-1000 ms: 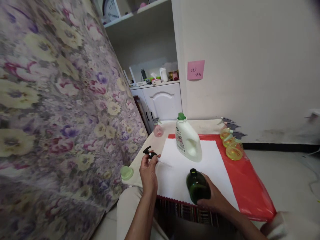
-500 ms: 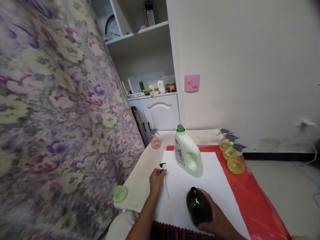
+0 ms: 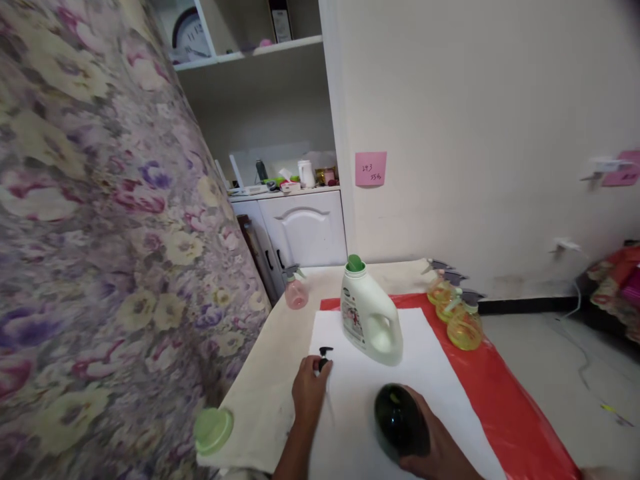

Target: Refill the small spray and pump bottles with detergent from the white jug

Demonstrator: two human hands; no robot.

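Head view: left fingers (image 3: 311,363) are pinching a hooked black pump (image 3: 325,351) with a thin tube (image 3: 329,404); right fingers (image 3: 419,400), spread wide, are gripping a glossy, rounded dark-green bottle (image 3: 399,421).

"How is the person dressed?"

"The left hand (image 3: 307,390) and right hand (image 3: 434,437) are bare, as is the left forearm (image 3: 296,448)."

"And lower down?"

"A sliver of pale cloth (image 3: 245,475) shows at the bottom edge, too little to name the garment."
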